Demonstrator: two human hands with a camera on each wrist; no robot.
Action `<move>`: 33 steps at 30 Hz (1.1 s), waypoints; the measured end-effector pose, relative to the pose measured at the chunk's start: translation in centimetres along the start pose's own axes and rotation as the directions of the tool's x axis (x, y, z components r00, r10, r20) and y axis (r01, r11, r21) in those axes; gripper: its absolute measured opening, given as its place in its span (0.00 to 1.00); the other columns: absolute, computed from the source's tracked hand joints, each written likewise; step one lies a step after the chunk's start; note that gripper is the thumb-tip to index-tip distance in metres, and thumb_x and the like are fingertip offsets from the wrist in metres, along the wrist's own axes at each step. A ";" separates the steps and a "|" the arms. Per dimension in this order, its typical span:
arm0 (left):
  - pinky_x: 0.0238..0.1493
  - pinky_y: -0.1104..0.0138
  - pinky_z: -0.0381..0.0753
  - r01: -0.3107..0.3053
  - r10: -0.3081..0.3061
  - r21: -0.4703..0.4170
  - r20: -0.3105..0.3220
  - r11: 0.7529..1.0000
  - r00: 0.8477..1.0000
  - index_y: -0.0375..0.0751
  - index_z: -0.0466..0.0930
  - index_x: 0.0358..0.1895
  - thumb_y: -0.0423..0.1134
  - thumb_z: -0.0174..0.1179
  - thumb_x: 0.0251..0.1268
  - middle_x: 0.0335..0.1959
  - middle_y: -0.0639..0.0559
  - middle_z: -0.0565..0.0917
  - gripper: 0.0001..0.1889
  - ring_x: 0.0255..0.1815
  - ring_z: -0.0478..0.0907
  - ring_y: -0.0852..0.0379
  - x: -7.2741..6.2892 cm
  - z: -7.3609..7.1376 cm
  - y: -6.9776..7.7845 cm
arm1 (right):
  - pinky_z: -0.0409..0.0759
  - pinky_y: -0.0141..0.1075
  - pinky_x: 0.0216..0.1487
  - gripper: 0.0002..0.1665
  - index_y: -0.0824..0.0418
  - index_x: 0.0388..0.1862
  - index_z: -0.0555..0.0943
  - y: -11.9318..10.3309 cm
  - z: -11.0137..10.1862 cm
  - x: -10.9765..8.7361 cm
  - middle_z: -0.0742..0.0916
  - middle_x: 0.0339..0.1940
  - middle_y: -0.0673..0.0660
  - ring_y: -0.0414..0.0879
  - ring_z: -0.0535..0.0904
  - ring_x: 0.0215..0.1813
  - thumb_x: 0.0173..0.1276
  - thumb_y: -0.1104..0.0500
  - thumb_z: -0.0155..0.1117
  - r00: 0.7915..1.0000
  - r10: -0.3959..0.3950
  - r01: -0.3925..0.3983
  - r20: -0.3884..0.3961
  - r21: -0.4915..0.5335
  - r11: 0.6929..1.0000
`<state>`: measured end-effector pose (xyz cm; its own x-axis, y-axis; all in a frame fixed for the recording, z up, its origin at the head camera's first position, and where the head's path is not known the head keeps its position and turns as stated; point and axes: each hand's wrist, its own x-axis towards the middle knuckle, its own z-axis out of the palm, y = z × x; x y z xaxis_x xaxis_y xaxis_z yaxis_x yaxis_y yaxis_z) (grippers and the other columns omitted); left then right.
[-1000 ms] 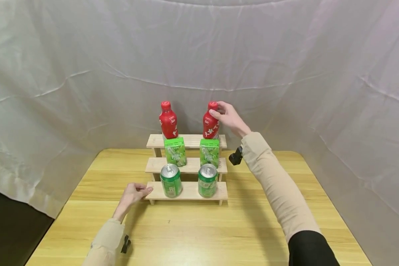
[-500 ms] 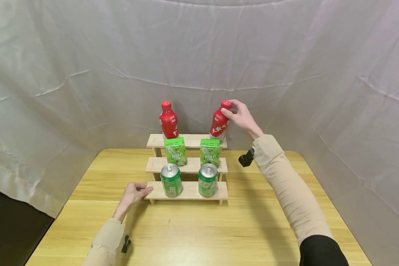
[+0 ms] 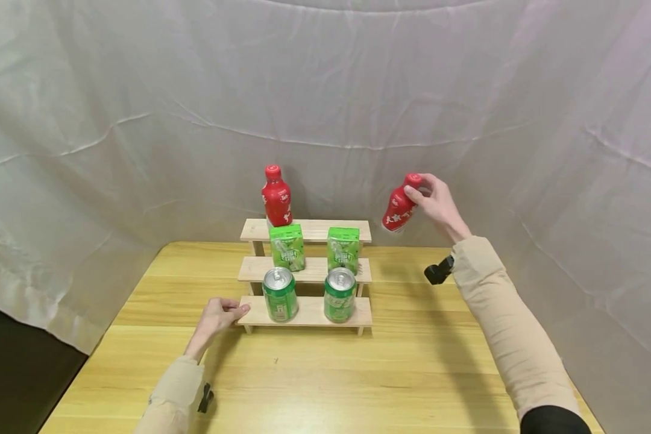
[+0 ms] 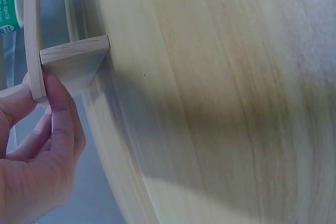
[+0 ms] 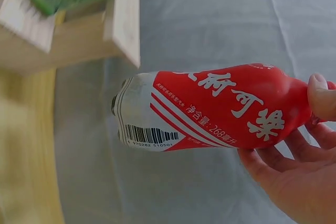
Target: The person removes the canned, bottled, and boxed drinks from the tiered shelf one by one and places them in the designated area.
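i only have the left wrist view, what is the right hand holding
Observer: The right hand holds a red bottle by its neck.
Operator: is it resting on the wooden rack
Observer: No, it is in the air to the right of the top shelf.
Operator: anything standing on that shelf
Observer: Yes, a second bottle stands toward its left end.
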<state>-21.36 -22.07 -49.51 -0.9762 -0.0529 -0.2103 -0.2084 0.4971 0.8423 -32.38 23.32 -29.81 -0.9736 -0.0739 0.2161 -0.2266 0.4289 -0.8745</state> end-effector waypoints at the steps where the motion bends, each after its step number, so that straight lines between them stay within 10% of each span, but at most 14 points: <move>1: 0.45 0.61 0.85 0.000 0.000 0.001 -0.001 1.000 1.000 0.20 0.78 0.54 0.41 0.64 0.69 0.40 0.35 0.87 0.23 0.35 0.82 0.56 0.0 0.0 0.0 | 0.75 0.41 0.64 0.30 0.72 0.72 0.64 0.4 -0.3 -0.2 0.74 0.71 0.72 0.64 0.72 0.71 0.78 0.57 0.56 1.000 0.005 -0.005 -0.004 -0.001 1.000; 16: 0.44 0.58 0.86 -0.009 0.009 -0.015 -0.006 1.000 1.000 0.18 0.78 0.53 0.41 0.64 0.69 0.39 0.34 0.87 0.23 0.34 0.82 0.55 -0.2 0.3 0.3 | 0.72 0.21 0.49 0.32 0.74 0.71 0.64 6.3 -2.5 -2.5 0.73 0.70 0.75 0.67 0.72 0.69 0.78 0.55 0.56 0.994 0.095 -0.098 -0.050 -0.061 0.993; 26: 0.36 0.65 0.82 0.003 -0.003 -0.026 -0.016 1.000 1.000 0.23 0.82 0.47 0.40 0.65 0.68 0.28 0.48 0.86 0.18 0.28 0.78 0.60 0.0 0.6 0.3 | 0.74 0.54 0.70 0.34 0.75 0.73 0.61 10.4 -2.6 -3.4 0.72 0.70 0.77 0.69 0.71 0.71 0.78 0.58 0.57 0.982 0.177 -0.183 -0.067 -0.092 0.979; 33: 0.37 0.65 0.84 -0.004 0.003 -0.033 -0.013 0.999 1.000 0.21 0.81 0.48 0.40 0.66 0.67 0.33 0.41 0.88 0.20 0.29 0.80 0.60 0.1 0.7 0.2 | 0.73 0.56 0.70 0.34 0.78 0.72 0.61 12.4 -2.3 -4.0 0.72 0.69 0.79 0.70 0.71 0.69 0.77 0.58 0.57 0.975 0.211 -0.218 -0.069 -0.108 0.970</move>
<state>-21.47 -21.34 -49.69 -0.9776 -0.0630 -0.2008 -0.2066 0.4683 0.8591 -31.21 31.01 -40.51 -0.9951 0.0808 0.0563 -0.0050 0.5295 -0.8483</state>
